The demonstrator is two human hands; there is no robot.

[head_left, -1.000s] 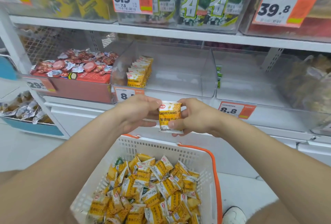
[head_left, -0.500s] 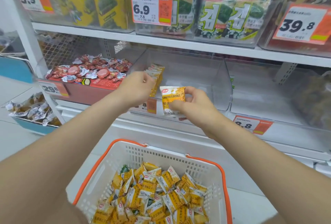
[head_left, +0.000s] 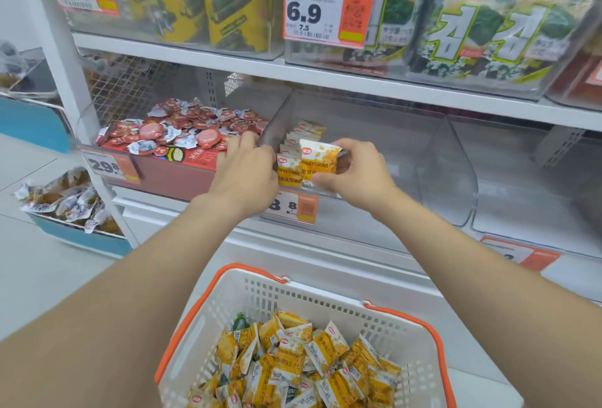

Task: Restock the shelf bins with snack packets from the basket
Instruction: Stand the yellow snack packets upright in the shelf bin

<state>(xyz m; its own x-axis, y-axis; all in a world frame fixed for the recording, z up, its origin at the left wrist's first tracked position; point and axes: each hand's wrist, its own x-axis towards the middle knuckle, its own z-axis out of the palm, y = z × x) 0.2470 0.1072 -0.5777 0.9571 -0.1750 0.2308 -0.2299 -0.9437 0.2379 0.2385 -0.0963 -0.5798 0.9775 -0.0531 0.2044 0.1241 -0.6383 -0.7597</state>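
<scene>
A small yellow-and-white snack packet (head_left: 321,160) is pinched upright by the right grip (head_left: 355,176), to be stood before the row (head_left: 301,134) at the 9 o'clock side of the clear plastic shelf bin (head_left: 423,179). The left grip (head_left: 247,176) is laid beside that row, likely to steady it; clamped or not cannot be told.

The white upper shelf (head_left: 182,55) carries clear bins of seaweed packs (head_left: 456,33) (price tags (head_left: 325,10) clipped on their fronts). The lower shelf (head_left: 358,241) carries a red box (head_left: 169,173) heaped with round sweets (head_left: 182,127), beside it a clear bin (head_left: 407,153) with a row of yellow packets (head_left: 309,129) standing at its left side, then another clear bin (head_left: 527,199).
</scene>
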